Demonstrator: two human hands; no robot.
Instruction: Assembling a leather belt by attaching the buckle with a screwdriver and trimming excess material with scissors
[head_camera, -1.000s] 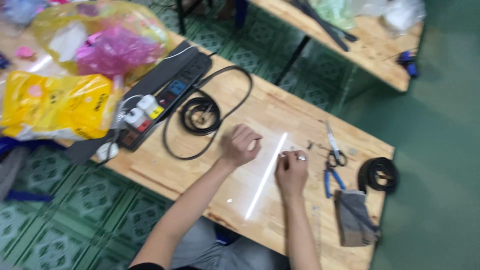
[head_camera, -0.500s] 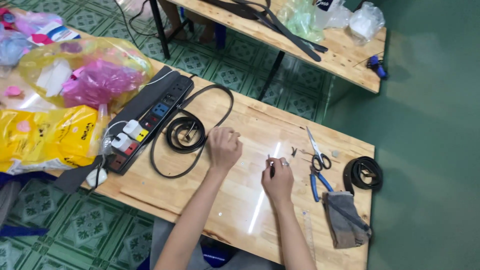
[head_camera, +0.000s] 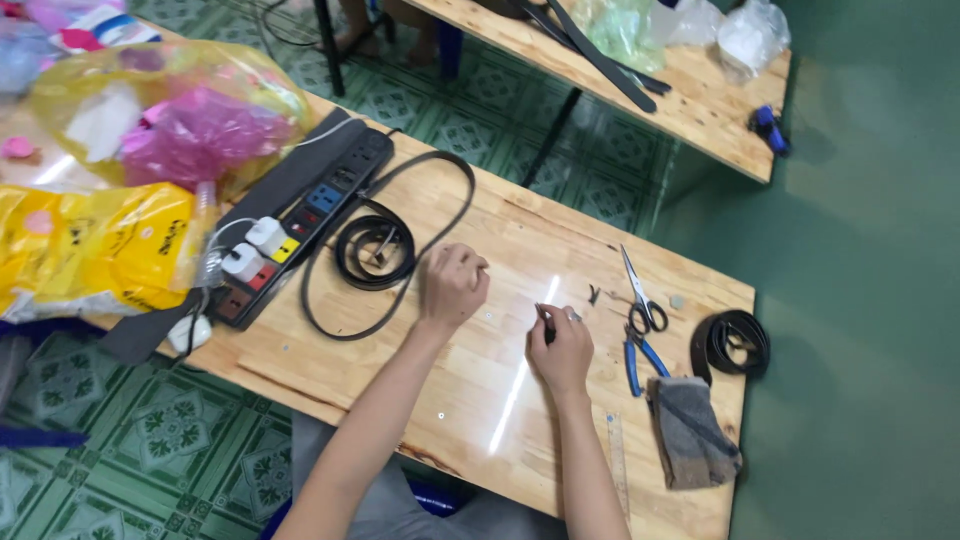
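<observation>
Hands (head_camera: 505, 315) just right of black belt (head_camera: 385, 250)

Head view, steeply down over table (head_camera: 520, 250)

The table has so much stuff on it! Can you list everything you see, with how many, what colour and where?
wooden table: one, light brown, under the hands
power strip: one, black, left part of the table, white plugs in it
coiled belt: one, black, beside the power strip
coiled strap: one, black, right edge of the table
scissors: one pair, black handles, right of the hands
pliers: one pair, blue handles, just below the scissors
cloth: one, grey, near right corner
plastic bags: several, yellow and pink, far left
second table: one, light brown, behind
left hand: closed, resting on the table
right hand: pinching a small dark piece
</observation>
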